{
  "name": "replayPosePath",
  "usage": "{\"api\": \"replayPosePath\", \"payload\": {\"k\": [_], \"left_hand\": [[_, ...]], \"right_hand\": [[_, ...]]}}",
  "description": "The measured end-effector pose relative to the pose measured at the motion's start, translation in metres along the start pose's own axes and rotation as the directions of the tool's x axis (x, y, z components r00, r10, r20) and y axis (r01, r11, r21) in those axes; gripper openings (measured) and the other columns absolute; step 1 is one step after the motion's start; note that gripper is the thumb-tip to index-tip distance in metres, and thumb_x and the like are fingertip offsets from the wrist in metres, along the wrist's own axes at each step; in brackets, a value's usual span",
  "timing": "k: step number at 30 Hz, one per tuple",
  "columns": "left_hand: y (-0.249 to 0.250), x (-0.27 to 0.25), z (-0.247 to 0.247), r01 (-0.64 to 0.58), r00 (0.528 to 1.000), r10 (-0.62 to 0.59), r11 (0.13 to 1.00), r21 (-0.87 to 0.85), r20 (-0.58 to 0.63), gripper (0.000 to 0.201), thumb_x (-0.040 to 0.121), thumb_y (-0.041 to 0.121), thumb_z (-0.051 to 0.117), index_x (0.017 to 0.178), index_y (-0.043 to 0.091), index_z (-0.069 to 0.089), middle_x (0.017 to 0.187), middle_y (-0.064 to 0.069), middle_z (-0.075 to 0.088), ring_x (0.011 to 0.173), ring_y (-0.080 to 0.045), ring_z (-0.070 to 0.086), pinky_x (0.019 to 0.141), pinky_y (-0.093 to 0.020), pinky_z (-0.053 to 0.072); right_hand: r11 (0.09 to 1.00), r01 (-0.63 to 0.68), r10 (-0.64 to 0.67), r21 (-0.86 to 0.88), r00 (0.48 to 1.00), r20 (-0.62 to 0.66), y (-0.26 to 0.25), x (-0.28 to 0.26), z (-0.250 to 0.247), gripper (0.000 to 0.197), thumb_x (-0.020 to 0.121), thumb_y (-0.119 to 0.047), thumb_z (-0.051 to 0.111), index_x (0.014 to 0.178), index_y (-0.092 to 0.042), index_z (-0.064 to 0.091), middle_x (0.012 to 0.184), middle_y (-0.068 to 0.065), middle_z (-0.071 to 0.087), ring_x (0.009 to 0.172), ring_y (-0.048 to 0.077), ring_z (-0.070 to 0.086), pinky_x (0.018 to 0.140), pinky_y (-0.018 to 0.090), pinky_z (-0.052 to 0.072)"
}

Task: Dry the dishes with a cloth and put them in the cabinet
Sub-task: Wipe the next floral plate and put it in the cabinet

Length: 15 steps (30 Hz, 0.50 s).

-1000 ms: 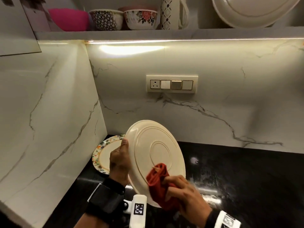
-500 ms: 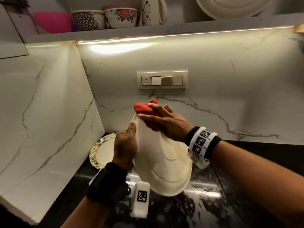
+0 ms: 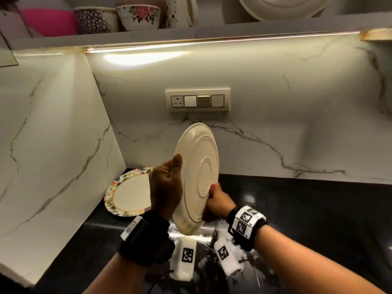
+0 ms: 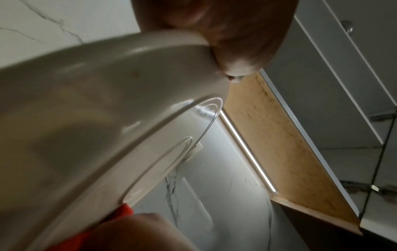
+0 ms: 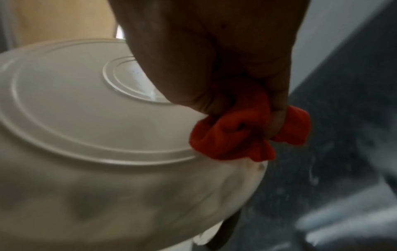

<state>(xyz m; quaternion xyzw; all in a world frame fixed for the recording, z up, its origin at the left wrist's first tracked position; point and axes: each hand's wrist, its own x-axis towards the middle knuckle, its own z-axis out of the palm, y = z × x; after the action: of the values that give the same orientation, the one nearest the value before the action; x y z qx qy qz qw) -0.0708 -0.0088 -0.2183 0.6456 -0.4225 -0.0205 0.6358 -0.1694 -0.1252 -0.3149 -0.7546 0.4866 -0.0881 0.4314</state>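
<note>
Two hands work on one cream plate point(image 3: 198, 177) held in the air above a black countertop point(image 3: 307, 219), near its back left corner. The plate stands almost on edge, its ringed underside facing right and toward the camera. The left hand point(image 3: 166, 185) grips the plate's left rim, thumb pointing up along the near face and the other fingers hidden behind it. In the left wrist view the thumb tip point(image 4: 240, 56) presses on the rim of the plate point(image 4: 103, 108).

The right hand point(image 3: 219, 203) is closed around a bunched red cloth point(image 3: 213, 188), pressing it against the lower right part of the underside. The right wrist view shows the cloth point(image 5: 234, 135) squeezed between curled fingers point(image 5: 277, 110), touching the plate point(image 5: 86, 110) just at its outer raised ring. Both wrists wear bands with black and white square markers.

Behind the left hand, a second plate with a flowered rim point(image 3: 129, 192) lies flat on the countertop in the corner where the two marble walls meet. A switch panel point(image 3: 197, 100) sits on the back wall above the held plate. Higher up, an open cabinet shelf point(image 3: 148, 38) carries a pink bowl point(image 3: 49, 22), two patterned bowls point(image 3: 137, 16), a patterned jug point(image 3: 180, 11) and a large cream plate point(image 3: 280, 7) leaning upright at the right.
</note>
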Motion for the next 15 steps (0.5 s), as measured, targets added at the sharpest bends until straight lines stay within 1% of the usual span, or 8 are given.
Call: {"api": "replayPosePath", "payload": {"k": [2,3,5,8,10,12,14,15], "left_hand": [[-0.008,-0.006,-0.002,-0.115,0.993,0.115,0.993,0.019,0.011,0.049,0.096,0.047,0.046,0.069,0.011,0.065,0.057,-0.002,0.061,0.055,-0.006,0.058,0.045,-0.014,0.041],[-0.01,-0.011,0.0,-0.175,0.985,0.175,0.983,0.048,0.011,0.051,0.095,0.046,0.045,0.065,0.009,0.063,0.053,0.0,0.057,0.054,-0.002,0.056,0.043,-0.013,0.037],[-0.014,-0.019,0.002,-0.26,0.966,0.259,0.962,0.078,0.02,0.053,0.095,0.043,0.043,0.061,0.005,0.06,0.05,0.002,0.052,0.052,0.002,0.052,0.042,-0.012,0.032],[-0.025,-0.021,-0.008,-0.348,0.937,0.347,0.933,0.091,0.032,0.057,0.097,0.044,0.038,0.059,0.006,0.056,0.048,0.002,0.047,0.049,0.003,0.046,0.042,-0.01,0.027],[-0.031,-0.021,-0.015,-0.4,0.916,0.394,0.91,0.111,0.074,0.059,0.099,0.044,0.034,0.058,0.007,0.054,0.048,0.005,0.043,0.045,-0.005,0.043,0.042,-0.009,0.026],[-0.036,-0.022,-0.023,-0.419,0.907,0.409,0.901,0.11,0.102,0.059,0.1,0.045,0.033,0.057,0.009,0.051,0.049,0.009,0.038,0.041,-0.005,0.035,0.043,-0.009,0.024],[-0.043,-0.021,-0.032,-0.423,0.903,0.411,0.902,0.089,0.127,0.058,0.1,0.045,0.032,0.057,0.012,0.051,0.05,0.013,0.037,0.042,-0.002,0.035,0.045,-0.007,0.024],[-0.048,-0.021,-0.036,-0.421,0.902,0.408,0.904,0.078,0.139,0.056,0.1,0.045,0.032,0.058,0.014,0.052,0.05,0.014,0.038,0.042,-0.001,0.036,0.046,-0.006,0.026]], "right_hand": [[0.97,-0.108,0.082,0.219,0.989,0.126,-0.005,-0.007,0.02,0.045,0.076,-0.017,0.044,0.114,0.003,0.057,0.085,0.022,0.069,0.077,0.039,0.069,0.076,0.055,0.057],[0.918,-0.194,0.136,0.346,0.973,0.186,-0.006,-0.008,0.024,0.036,0.08,-0.008,0.037,0.104,0.007,0.058,0.069,0.022,0.067,0.062,0.037,0.068,0.065,0.055,0.058],[0.803,-0.338,0.216,0.49,0.932,0.289,-0.009,-0.017,0.024,0.027,0.086,-0.001,0.033,0.095,0.005,0.058,0.061,0.017,0.061,0.049,0.031,0.063,0.055,0.048,0.058],[0.741,-0.416,0.184,0.527,0.881,0.436,-0.022,-0.023,0.026,0.017,0.091,-0.006,0.043,0.088,-0.002,0.059,0.065,0.011,0.065,0.057,0.022,0.065,0.058,0.034,0.059],[0.697,-0.458,0.124,0.552,0.835,0.537,-0.034,-0.031,0.027,0.02,0.096,-0.005,0.042,0.095,0.001,0.061,0.074,0.014,0.067,0.065,0.024,0.067,0.059,0.034,0.059],[0.68,-0.458,0.036,0.572,0.8,0.599,-0.043,-0.04,0.024,0.022,0.097,-0.003,0.042,0.094,0.0,0.063,0.083,0.013,0.07,0.073,0.024,0.069,0.065,0.034,0.06],[0.674,-0.433,-0.015,0.599,0.802,0.597,-0.054,-0.049,0.018,0.022,0.099,-0.007,0.04,0.097,-0.004,0.062,0.083,0.008,0.072,0.075,0.019,0.071,0.066,0.029,0.059],[0.651,-0.444,-0.023,0.616,0.799,0.601,-0.059,-0.053,0.014,0.024,0.099,-0.01,0.04,0.098,-0.003,0.063,0.086,0.01,0.073,0.075,0.022,0.071,0.063,0.029,0.06]]}}
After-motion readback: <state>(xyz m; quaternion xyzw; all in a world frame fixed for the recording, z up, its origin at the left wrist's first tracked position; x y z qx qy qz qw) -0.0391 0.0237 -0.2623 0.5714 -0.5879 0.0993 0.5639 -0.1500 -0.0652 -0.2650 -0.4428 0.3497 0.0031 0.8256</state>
